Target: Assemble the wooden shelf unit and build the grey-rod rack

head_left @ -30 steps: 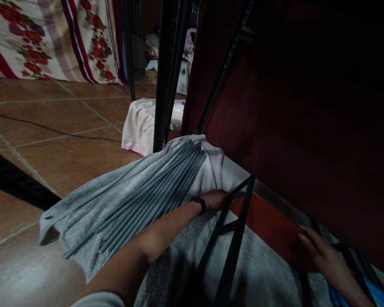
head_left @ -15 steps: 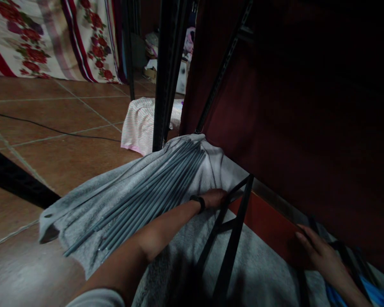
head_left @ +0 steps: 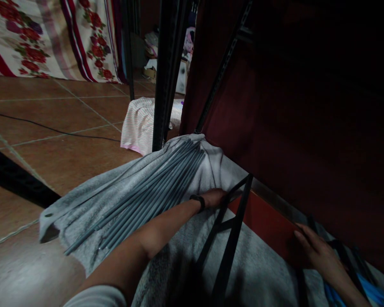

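Note:
A flat orange-red board (head_left: 267, 224) lies low behind a black metal frame (head_left: 233, 234), over a grey blanket (head_left: 256, 260). My right hand (head_left: 318, 249) is closed around the board's right end, thumb on the near face. At the board's left end is my left hand (head_left: 215, 198), with a dark band (head_left: 199, 204) on its wrist. Its fingers are hidden at the frame, so I cannot tell what they grip. To the left of that arm, a bundle of grey rods (head_left: 150, 196) rests on the blanket.
A black slotted upright (head_left: 168, 76) stands beyond the rods. Dark red cloth (head_left: 275, 128) hangs on the right. A black bar (head_left: 19, 177) juts in at left, and a cable (head_left: 51, 128) crosses the tiled floor (head_left: 92, 111). Blue material (head_left: 373, 290) lies at lower right.

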### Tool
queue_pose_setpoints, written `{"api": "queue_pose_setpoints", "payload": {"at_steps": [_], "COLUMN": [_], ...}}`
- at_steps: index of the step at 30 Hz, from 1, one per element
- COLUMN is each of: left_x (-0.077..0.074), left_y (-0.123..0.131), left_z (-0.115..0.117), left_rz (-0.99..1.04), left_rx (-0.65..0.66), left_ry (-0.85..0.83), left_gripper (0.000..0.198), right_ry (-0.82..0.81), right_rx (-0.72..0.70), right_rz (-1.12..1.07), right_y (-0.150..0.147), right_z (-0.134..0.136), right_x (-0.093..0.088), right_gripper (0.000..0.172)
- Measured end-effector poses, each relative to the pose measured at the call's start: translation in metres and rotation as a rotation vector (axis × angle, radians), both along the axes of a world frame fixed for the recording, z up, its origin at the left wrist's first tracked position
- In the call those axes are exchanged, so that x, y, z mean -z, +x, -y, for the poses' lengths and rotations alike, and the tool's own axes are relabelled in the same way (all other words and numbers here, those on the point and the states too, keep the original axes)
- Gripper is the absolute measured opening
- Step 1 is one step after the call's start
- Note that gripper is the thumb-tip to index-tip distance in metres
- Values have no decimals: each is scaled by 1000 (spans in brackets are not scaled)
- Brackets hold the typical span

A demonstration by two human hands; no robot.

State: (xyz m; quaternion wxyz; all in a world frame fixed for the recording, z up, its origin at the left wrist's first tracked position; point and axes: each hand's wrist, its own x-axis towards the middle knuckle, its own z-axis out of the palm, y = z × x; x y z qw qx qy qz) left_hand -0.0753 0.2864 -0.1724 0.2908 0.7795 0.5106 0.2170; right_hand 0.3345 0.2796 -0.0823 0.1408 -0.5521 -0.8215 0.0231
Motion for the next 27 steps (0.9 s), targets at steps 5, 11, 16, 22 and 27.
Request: {"api": "queue_pose_setpoints", "payload": {"at_steps": [5,11,16,22,27], "left_x": [1,-3,0,1,0], "left_y": [-2,2,0,1,0], "left_z": [5,2,5,6,2], "left_rz": [-36,-55,-25,-7,-18], "left_rx": [-47,-31,-23,-64,-46], "left_ry": [52,25,38,50,29], "left_gripper": [22,18,19,21,19], "right_ry": [-5,-15,-14,-7,-32], "right_rx": [6,-6,-13,4,24], "right_rz": [2,3,-6,-3,-4], "right_y": [-1,-1,5,3,0], "right_z": [1,1,-3,-3,-1], "right_x": [-1,0,4,3,0], "right_gripper": [54,53,55,52,54]}}
